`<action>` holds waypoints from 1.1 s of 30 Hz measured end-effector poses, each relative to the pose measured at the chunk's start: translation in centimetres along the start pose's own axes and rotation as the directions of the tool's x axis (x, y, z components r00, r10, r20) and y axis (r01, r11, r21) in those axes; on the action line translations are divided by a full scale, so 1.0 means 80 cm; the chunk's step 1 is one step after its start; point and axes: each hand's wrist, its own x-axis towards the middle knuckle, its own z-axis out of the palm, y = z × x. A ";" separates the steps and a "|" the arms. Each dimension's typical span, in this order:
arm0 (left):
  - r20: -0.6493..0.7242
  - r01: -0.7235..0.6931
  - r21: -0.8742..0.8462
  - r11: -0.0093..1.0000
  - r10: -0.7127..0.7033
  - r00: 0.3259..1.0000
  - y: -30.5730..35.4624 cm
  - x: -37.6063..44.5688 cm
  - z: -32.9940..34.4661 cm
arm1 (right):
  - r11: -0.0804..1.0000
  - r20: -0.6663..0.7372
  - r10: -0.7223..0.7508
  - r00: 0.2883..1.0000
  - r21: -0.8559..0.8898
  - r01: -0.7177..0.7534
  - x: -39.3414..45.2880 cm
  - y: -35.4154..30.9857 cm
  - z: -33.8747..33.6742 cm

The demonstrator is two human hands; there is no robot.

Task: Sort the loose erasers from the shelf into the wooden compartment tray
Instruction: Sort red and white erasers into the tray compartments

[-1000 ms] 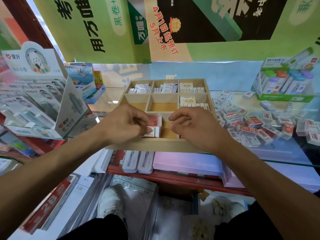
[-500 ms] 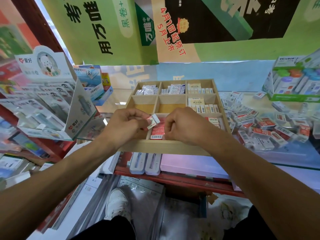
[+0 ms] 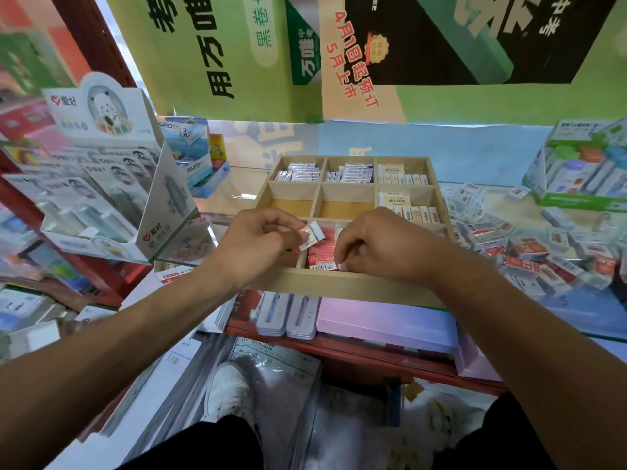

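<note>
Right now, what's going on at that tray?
A person is sorting erasers into the wooden tray. The left hand pinches one red-and-white eraser, tilted above the near middle compartment. The right hand has its fingertips on the red erasers already packed in that compartment. The far row and the middle right compartment hold stock; the other two middle compartments are empty. A loose pile waits on the shelf to the right.

Green poster (image 3: 217, 56) behind; white display box (image 3: 101, 171) left; correction-tape box (image 3: 583, 171) far right.
</note>
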 end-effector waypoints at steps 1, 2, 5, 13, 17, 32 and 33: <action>0.000 0.003 -0.004 1.000 -0.003 1.000 0.000 0.000 0.000 | 1.000 0.018 -0.017 1.000 -0.021 0.018 0.000 0.001 -0.002; 0.003 0.007 -0.013 1.000 -0.007 1.000 0.000 0.000 0.000 | 0.999 0.037 -0.030 0.999 -0.042 0.031 0.000 0.002 -0.003; 0.017 0.015 -0.025 1.000 -0.015 1.000 -0.002 0.002 0.000 | 0.997 0.080 -0.038 0.996 -0.070 0.044 0.004 0.002 -0.006; 0.032 0.007 -0.014 1.000 -0.007 0.999 -0.004 0.005 0.000 | 0.999 0.142 0.033 0.989 -0.017 -0.031 0.016 0.002 -0.008; 0.031 0.006 -0.030 1.000 -0.005 0.999 -0.006 0.004 -0.002 | 0.995 0.048 0.045 0.998 0.091 -0.049 0.005 0.003 -0.012; 0.042 -0.014 -0.043 0.999 0.016 0.999 -0.003 -0.003 -0.007 | 0.768 -0.142 0.400 0.906 0.591 -0.246 -0.022 -0.015 -0.007; 0.039 -0.017 -0.041 0.999 0.018 0.999 -0.003 -0.003 -0.008 | 0.746 -0.089 0.410 0.908 0.605 -0.278 -0.024 -0.016 -0.008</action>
